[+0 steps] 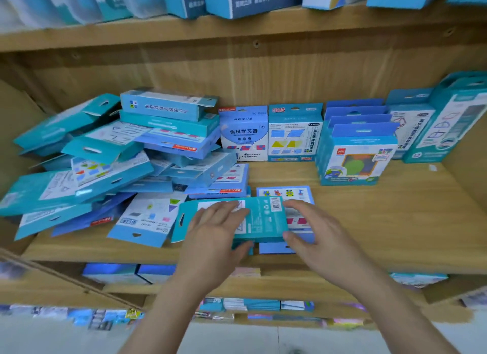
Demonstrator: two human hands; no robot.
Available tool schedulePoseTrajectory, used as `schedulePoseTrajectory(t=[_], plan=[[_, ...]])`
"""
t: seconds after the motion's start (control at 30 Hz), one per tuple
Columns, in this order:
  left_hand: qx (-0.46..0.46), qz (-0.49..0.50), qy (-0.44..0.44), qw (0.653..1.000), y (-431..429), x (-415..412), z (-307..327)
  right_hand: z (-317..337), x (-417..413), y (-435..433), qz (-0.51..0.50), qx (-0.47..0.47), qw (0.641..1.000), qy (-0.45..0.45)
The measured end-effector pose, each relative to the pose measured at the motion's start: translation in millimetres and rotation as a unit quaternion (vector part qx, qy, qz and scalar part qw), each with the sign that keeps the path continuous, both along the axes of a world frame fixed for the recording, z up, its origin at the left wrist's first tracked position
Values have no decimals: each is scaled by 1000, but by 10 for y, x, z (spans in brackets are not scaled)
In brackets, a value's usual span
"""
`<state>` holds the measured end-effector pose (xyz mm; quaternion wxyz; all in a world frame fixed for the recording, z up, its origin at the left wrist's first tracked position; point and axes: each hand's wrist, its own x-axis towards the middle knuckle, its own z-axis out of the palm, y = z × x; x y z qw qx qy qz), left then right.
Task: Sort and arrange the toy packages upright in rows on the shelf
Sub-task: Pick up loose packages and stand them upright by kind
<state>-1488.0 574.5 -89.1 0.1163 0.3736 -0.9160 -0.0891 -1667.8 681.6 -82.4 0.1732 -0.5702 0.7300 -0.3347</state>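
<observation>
Teal toy pkg point(266, 216) lies flat, back side up w/ barcode showing, near the front edge of the wooden shelf point(382, 222), hang-tab end pointing left. Left grip point(213, 229) holds it: fingers spread over its top, thumb curled at the near edge. Right grip point(313, 229) pinches its right end, fingers on top, thumb at the near corner. Under the teal toy pkg, partly covered, lie flat blue pkgs point(286, 194); can't tell if it touches them. Just left of it a pale blue pkg point(150, 216) lies flat, tab toward the front. Farther left and behind: a loose heap point(105, 156) of teal and blue pkgs, tilted and stacked every which way. Straight behind it, at the back wall, upright: a white-blue pkg point(243, 133) touching a 2nd pkg point(295, 132) w/ coloured shapes. Behind-right, a front-to-back row of blue pkgs point(355, 156), upright. Farther right and behind, tall teal pkgs point(434, 124) stand on end.
</observation>
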Motion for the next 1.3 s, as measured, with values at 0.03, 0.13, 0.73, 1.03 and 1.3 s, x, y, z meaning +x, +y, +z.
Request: schedulePoseTrajectory(t=[0.03,0.13,0.73,1.03,1.3], plan=[[-3,-13,-9,1000,-17,-44,12,-12,48,-55,15,14,999,30],[-7,-44,-11,999,-55,-85,52,33,177,-242,58,80,989,110],[237,117,478,838,298,643,365,474,98,25,109,57,887,-444],[444,31,492,749,371,279,562,122,486,39,173,94,641,-742],[417,60,512,748,365,250,544,243,462,141,2,42,728,-684]])
